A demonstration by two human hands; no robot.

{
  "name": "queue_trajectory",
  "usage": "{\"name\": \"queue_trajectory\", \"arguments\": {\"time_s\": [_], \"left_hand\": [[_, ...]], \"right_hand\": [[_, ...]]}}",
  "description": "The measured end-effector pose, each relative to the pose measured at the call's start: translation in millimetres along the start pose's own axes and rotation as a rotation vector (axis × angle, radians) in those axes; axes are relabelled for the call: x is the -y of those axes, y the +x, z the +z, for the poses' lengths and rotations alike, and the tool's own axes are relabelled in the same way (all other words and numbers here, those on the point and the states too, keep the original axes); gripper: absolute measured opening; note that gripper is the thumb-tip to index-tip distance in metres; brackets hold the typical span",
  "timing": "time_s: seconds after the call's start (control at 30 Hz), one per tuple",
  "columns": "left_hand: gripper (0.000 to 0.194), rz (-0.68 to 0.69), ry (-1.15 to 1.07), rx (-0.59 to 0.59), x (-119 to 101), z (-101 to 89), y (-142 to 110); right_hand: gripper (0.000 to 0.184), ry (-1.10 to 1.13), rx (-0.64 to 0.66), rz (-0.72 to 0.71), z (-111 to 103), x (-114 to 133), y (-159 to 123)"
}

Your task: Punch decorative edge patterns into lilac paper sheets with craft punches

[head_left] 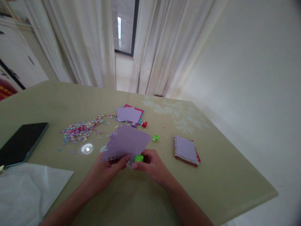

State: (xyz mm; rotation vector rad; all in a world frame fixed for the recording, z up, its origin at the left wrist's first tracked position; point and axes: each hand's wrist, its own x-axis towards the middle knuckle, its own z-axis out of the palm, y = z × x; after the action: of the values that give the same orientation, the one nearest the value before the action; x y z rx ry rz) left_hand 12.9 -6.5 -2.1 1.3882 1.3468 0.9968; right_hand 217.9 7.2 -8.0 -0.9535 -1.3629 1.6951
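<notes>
A sheet of purple paper (pixel 128 141) is gripped by my left hand (pixel 110 166), thumb on top near the lower edge. Small punched holes run along its lower and left edges. My right hand (pixel 151 164) pinches a green craft punch (pixel 138 158) at the sheet's near right part; whether the paper sits in its slot I cannot tell. Just beyond the sheet lie a purple punch (pixel 134 125), a red punch (pixel 144 124) and another green punch (pixel 155 137). To the right is a stack of hole-edged cards (pixel 186 150), purple on top.
Colourful paper confetti (pixel 81 129) is heaped left of the sheet. Purple, red and blue paper (pixel 129 114) lies farther back. A dark tablet (pixel 21 142), a white sheet (pixel 35 191) and a clear round piece (pixel 87 148) are on the left of the table.
</notes>
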Motion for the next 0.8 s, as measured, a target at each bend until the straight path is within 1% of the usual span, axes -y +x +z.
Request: {"name": "queue_trajectory", "arguments": {"time_s": [0.13,0.23,0.33,0.43,0.6,0.8], "left_hand": [[0.032,-0.02,0.017,0.017,-0.8,-1.7,-0.4],[0.03,-0.029,0.01,0.009,4.7,-0.6,0.2],[0.03,-0.05,-0.022,0.004,6.0,1.8,0.6],[0.031,-0.072,-0.063,-0.002,-0.4,2.3,-0.2],[0.036,-0.113,-0.009,0.011,-12.4,-0.3,-1.4],[0.038,-0.117,-0.002,-0.021,-17.2,1.5,-0.9]], "right_hand": [[0.052,0.013,-0.018,0.009,1.4,2.4,0.5],[0.051,0.052,-0.058,0.024,2.0,1.1,1.1],[0.048,0.067,-0.066,0.035,2.4,0.0,1.2],[0.046,0.046,-0.048,0.043,3.0,0.9,0.9],[0.044,0.088,-0.019,0.037,4.6,3.0,-0.5],[0.047,0.057,-0.017,0.08,5.5,2.6,-2.3]]}}
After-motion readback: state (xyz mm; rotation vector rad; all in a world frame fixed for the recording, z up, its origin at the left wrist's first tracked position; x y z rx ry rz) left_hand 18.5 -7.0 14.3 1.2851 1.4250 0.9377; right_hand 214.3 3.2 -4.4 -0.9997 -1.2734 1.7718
